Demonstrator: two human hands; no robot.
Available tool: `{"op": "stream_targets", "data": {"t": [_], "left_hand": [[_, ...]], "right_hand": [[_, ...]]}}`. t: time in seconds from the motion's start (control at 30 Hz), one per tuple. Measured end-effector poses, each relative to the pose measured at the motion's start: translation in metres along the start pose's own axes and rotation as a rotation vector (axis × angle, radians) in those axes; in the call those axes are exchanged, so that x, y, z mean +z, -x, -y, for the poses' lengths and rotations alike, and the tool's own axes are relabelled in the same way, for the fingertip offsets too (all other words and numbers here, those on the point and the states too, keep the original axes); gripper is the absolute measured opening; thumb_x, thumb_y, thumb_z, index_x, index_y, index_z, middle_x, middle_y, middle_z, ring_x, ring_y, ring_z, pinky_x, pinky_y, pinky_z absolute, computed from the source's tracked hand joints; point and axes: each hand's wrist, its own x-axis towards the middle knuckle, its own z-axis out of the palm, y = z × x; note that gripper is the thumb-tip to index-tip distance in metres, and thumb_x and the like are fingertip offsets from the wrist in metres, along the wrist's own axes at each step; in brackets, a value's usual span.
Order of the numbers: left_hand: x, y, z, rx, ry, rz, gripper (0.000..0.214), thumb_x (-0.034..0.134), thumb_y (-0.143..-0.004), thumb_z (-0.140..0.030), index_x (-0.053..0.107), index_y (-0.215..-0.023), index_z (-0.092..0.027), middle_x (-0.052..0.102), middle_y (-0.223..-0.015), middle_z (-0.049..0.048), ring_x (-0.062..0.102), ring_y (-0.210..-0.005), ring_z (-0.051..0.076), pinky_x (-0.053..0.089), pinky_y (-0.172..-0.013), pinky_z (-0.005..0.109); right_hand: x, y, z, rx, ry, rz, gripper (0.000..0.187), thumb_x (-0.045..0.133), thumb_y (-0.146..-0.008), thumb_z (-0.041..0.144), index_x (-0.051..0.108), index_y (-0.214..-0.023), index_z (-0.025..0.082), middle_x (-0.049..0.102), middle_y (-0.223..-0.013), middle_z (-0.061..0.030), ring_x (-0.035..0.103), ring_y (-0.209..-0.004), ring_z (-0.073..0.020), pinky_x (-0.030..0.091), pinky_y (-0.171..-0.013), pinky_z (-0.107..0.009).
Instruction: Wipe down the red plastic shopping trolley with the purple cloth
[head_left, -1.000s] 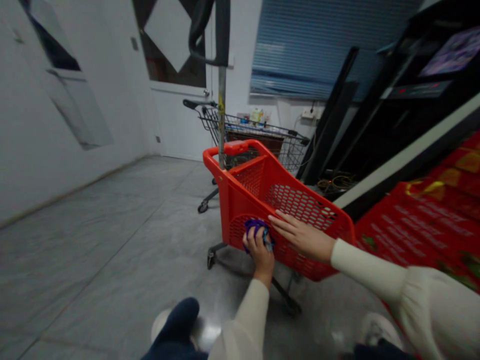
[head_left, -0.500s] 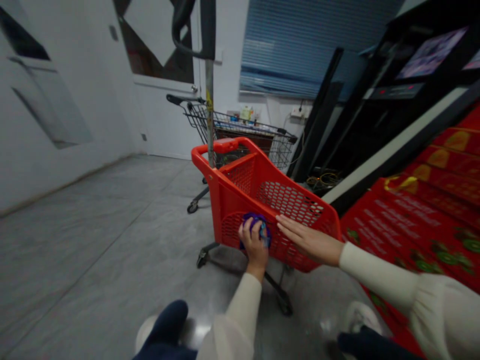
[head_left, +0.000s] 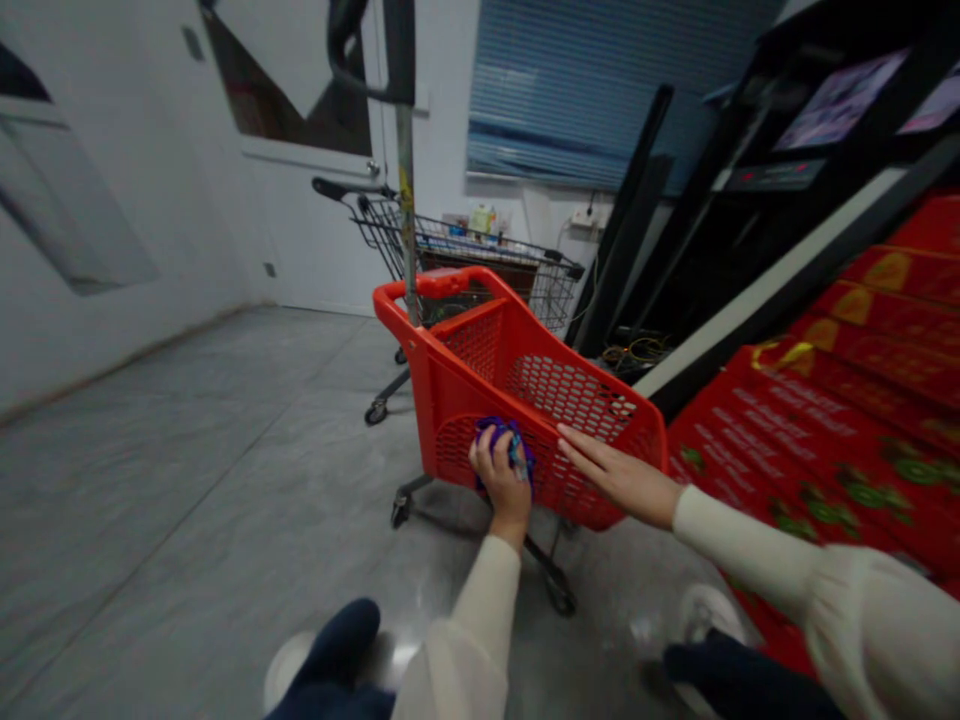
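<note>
A red plastic shopping cart point(head_left: 457, 390) stands on the grey floor in front of me. My left hand point(head_left: 501, 482) is closed around a purple cloth point(head_left: 501, 436) and presses it against the cart's perforated side wall. My right hand point(head_left: 619, 475) lies flat with its fingers stretched out on the same wall, just to the right of the cloth. Both arms wear cream sleeves.
A metal wire cart point(head_left: 480, 262) with goods stands behind the red one, beside a metal pole point(head_left: 406, 200). Stacked red boxes point(head_left: 825, 400) and dark shelving point(head_left: 750, 200) fill the right side. My knees and shoes show at the bottom, over grey floor point(head_left: 187, 480).
The view has shifted so the cart sits a little further left and lower. My left hand with the cloth has moved slightly along the cart's wall; the right hand stays flat on it.
</note>
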Motion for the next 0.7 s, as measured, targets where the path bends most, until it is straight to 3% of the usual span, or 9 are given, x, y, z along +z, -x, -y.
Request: {"op": "stream_targets", "data": {"t": [0.13,0.27,0.33,0.43,0.6,0.7], "left_hand": [[0.001,0.006,-0.004,-0.062,-0.004,-0.026,0.021,0.054,-0.096,-0.025,0.062,-0.113,-0.018,0.057,-0.126,0.0151,0.048,-0.121,0.025,0.042,-0.105,0.047],[-0.001,0.025,-0.006,-0.024,0.018,0.047,0.020,0.053,-0.096,-0.026,0.063,-0.112,-0.019,0.059,-0.123,0.0138,0.049,-0.120,0.025,0.042,-0.103,0.046],[-0.002,0.017,0.002,-0.036,0.026,0.050,0.020,0.053,-0.096,-0.028,0.064,-0.111,-0.019,0.059,-0.122,0.0137,0.051,-0.119,0.024,0.042,-0.104,0.046],[0.002,0.006,0.009,-0.099,0.023,0.010,0.022,0.053,-0.096,-0.029,0.064,-0.112,-0.018,0.058,-0.124,0.0148,0.051,-0.118,0.025,0.041,-0.105,0.047],[0.010,0.052,-0.012,-0.027,0.001,0.092,0.023,0.051,-0.095,-0.024,0.065,-0.114,-0.020,0.057,-0.124,0.0145,0.045,-0.124,0.028,0.042,-0.103,0.048],[0.009,0.065,-0.006,0.065,0.026,0.172,0.026,0.046,-0.096,-0.021,0.065,-0.113,-0.022,0.056,-0.125,0.0133,0.045,-0.124,0.027,0.042,-0.103,0.048]], "right_hand": [[0.001,-0.013,0.009,-0.030,0.023,-0.020,0.083,0.036,-0.092,-0.003,-0.006,-0.159,0.023,0.018,-0.163,-0.0111,0.014,-0.151,-0.0190,0.035,-0.119,-0.039],[-0.005,-0.020,0.007,-0.116,-0.007,0.044,0.083,0.045,-0.086,-0.005,0.014,-0.159,0.022,0.028,-0.161,-0.0098,0.005,-0.152,-0.0228,0.033,-0.121,-0.046],[-0.009,-0.018,0.002,-0.153,-0.058,0.121,0.084,0.044,-0.084,-0.007,0.020,-0.158,0.023,0.031,-0.160,-0.0080,0.002,-0.152,-0.0226,0.032,-0.121,-0.047],[-0.008,-0.012,-0.004,-0.139,-0.126,0.148,0.089,0.039,-0.080,-0.010,0.016,-0.158,0.026,0.032,-0.160,-0.0076,-0.001,-0.152,-0.0219,0.032,-0.120,-0.049],[0.002,-0.009,-0.005,-0.104,-0.202,0.033,0.095,0.040,-0.077,-0.012,0.008,-0.159,0.026,0.031,-0.160,-0.0117,0.003,-0.153,-0.0223,0.034,-0.118,-0.050],[0.004,-0.007,-0.003,-0.082,-0.231,0.000,0.098,0.038,-0.075,-0.013,0.007,-0.159,0.027,0.030,-0.161,-0.0122,0.006,-0.153,-0.0221,0.035,-0.117,-0.050]]}}
